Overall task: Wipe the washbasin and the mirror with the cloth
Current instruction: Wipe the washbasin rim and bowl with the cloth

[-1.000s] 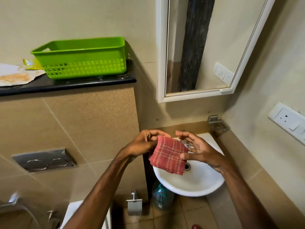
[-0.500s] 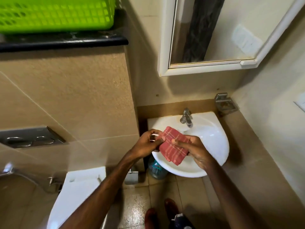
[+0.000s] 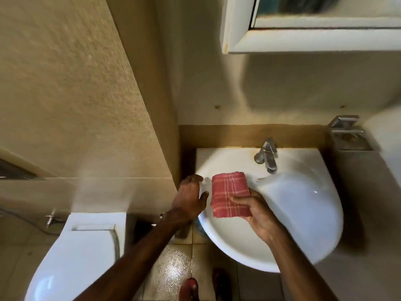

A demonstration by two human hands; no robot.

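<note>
A folded red checked cloth [image 3: 229,195] lies across my right hand [image 3: 257,210], whose thumb pinches it from the near side, over the left part of the white washbasin [image 3: 303,203]. My left hand [image 3: 191,197] hovers just left of the cloth at the basin's left rim, fingers loosely curled and holding nothing. A chrome tap [image 3: 268,154] stands at the back of the basin. Only the bottom edge of the white-framed mirror [image 3: 314,25] shows at the top.
A white toilet [image 3: 71,257] stands at the lower left beside a beige tiled wall [image 3: 76,94]. A metal soap holder [image 3: 347,133] is fixed at the right of the basin. My feet in red footwear [image 3: 191,287] stand on the wet floor tiles.
The view has tilted down, so the shelf and basket left the frame. My left hand has let go of the cloth; my right hand alone holds it, lower over the basin.
</note>
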